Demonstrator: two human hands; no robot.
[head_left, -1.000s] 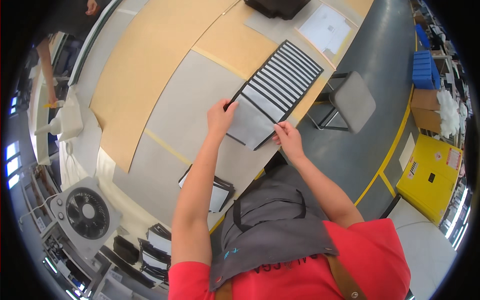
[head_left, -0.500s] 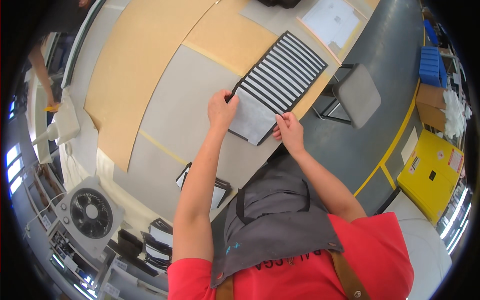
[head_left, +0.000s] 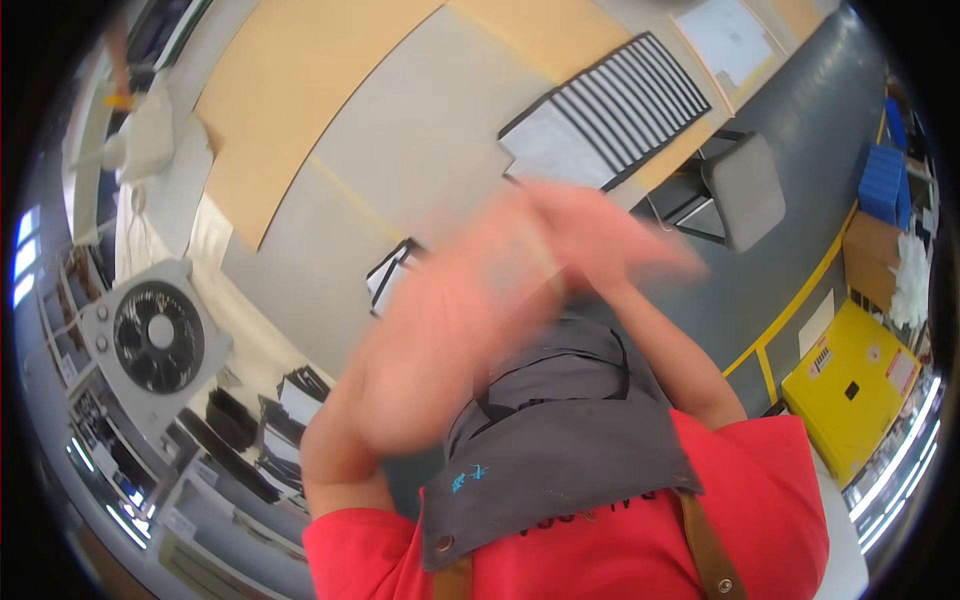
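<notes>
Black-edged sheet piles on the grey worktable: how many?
2 visible: fanned pile near the chair; smaller pile by the left forearm, partly covered. More may be hidden.

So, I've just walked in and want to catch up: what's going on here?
A person in a red shirt and grey apron is at a worktable. Their left hand and right hand overlap in view, too blurred to tell whether they touch or hold anything. Beyond them, a row of overlapping black-edged white sheets lies on the worktable; a smaller pile of similar sheets shows farther left.
</notes>
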